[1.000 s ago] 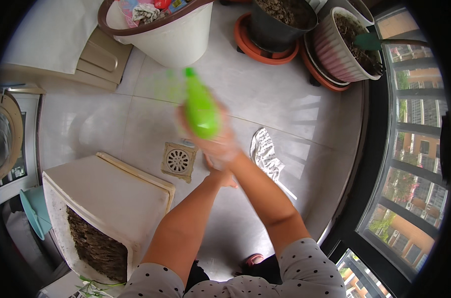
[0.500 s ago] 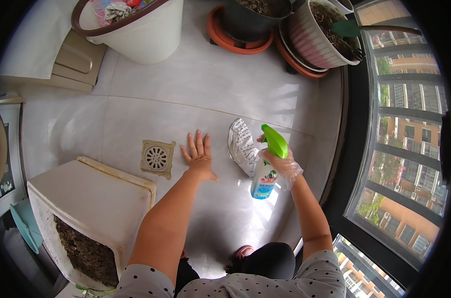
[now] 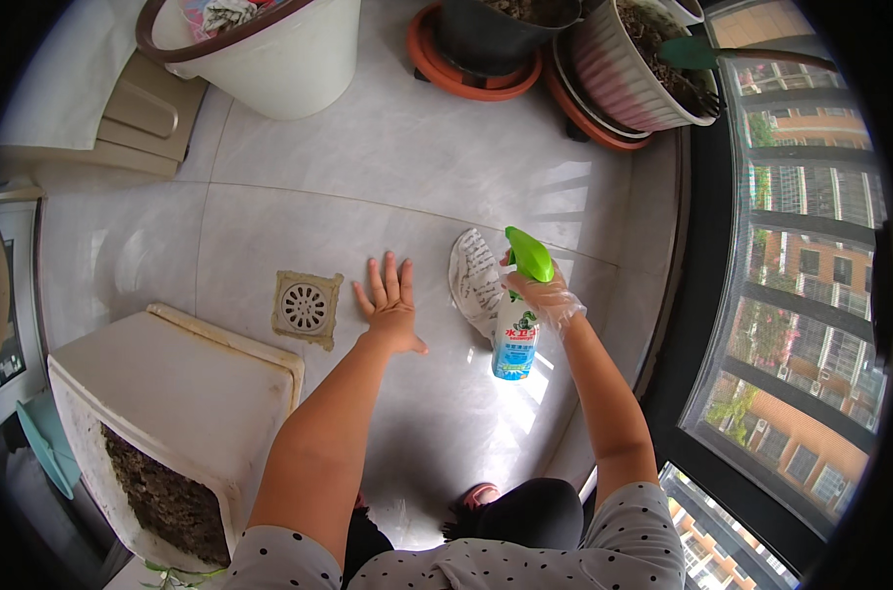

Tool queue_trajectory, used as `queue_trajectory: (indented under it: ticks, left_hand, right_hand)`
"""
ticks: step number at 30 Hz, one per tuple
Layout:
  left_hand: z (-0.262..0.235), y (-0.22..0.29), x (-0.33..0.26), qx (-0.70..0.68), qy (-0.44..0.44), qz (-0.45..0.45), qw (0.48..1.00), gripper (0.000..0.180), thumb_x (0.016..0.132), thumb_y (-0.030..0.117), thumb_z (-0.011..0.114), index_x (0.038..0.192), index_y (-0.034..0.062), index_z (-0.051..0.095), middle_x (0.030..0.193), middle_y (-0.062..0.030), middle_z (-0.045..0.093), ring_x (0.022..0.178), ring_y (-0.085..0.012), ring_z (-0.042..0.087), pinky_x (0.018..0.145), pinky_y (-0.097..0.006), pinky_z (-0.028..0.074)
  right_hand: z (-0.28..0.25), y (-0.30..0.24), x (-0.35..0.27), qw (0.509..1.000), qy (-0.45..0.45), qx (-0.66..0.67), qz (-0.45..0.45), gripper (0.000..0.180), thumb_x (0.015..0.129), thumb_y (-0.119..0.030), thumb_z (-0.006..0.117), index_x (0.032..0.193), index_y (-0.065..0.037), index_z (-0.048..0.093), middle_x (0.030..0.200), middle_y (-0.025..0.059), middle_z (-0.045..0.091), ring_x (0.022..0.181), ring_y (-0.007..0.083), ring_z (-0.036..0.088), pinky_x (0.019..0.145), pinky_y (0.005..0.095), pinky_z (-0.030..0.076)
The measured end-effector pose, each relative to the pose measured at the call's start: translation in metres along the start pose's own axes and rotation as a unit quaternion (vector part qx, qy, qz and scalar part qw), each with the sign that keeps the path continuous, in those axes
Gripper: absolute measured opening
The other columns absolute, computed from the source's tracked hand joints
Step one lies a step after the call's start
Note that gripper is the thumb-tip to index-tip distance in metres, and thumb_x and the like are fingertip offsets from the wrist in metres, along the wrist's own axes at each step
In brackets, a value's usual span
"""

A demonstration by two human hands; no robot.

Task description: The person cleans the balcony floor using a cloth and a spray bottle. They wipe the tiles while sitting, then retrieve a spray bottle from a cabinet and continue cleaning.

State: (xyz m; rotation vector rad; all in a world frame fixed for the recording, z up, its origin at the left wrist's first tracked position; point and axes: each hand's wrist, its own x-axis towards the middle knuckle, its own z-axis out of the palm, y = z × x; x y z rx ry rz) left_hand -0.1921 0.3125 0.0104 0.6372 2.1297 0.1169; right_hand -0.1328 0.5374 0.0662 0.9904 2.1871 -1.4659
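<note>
My left hand is spread, fingers apart, over the grey tiled floor just right of a square floor drain; it holds nothing. In my right hand, which has a clear plastic glove on, is a spray bottle with a bright green trigger head and a white and blue body. The fingers wrap round its neck. Just left of the bottle lies a white cloth with dark print, partly hidden behind it.
A white planter of soil stands at lower left. Along the back are a white bucket, a black pot on an orange wheeled base and a ribbed pot. A barred window lines the right side.
The spray bottle in my right hand has moved slightly left and up and stands more upright. My left hand stays spread in nearly the same place.
</note>
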Motion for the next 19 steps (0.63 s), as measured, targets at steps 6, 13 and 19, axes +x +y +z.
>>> queue_trajectory:
  ticks: [6,13,19]
  left_hand:
    - [0.0,-0.001,-0.001,-0.005,0.005,0.006,1.0,0.144,0.043,0.039,0.086,0.142,0.0075,-0.012,0.146,-0.0209,-0.021,0.133,-0.0428,-0.021,0.101,-0.065,-0.007]
    - [0.005,-0.002,0.002,-0.007,0.018,0.008,1.0,0.144,0.042,0.04,0.086,0.142,0.0081,-0.011,0.147,-0.0207,-0.019,0.133,-0.0434,-0.019,0.1,-0.067,-0.005]
    - [0.011,-0.009,0.005,-0.009,0.029,0.027,0.999,0.145,0.041,0.045,0.086,0.142,0.0085,-0.012,0.147,-0.0218,-0.017,0.133,-0.0448,-0.019,0.1,-0.067,-0.005]
  right_hand:
    - [0.023,-0.01,-0.027,0.986,-0.059,0.077,-0.139,0.051,0.073,-0.008,0.066,0.12,-0.004,0.048,0.098,0.0029,0.06,0.085,0.0111,0.056,0.077,0.0251,0.046]
    - [0.064,-0.032,-0.013,0.987,-0.098,0.016,-0.127,0.045,0.072,-0.007,0.063,0.115,-0.006,0.049,0.094,0.0082,0.06,0.085,0.0193,0.059,0.076,0.0294,0.047]
    - [0.064,-0.045,-0.026,0.976,-0.039,0.024,-0.211,0.047,0.075,-0.012,0.059,0.12,-0.01,0.049,0.098,0.0113,0.061,0.092,0.0219,0.061,0.08,0.0319,0.048]
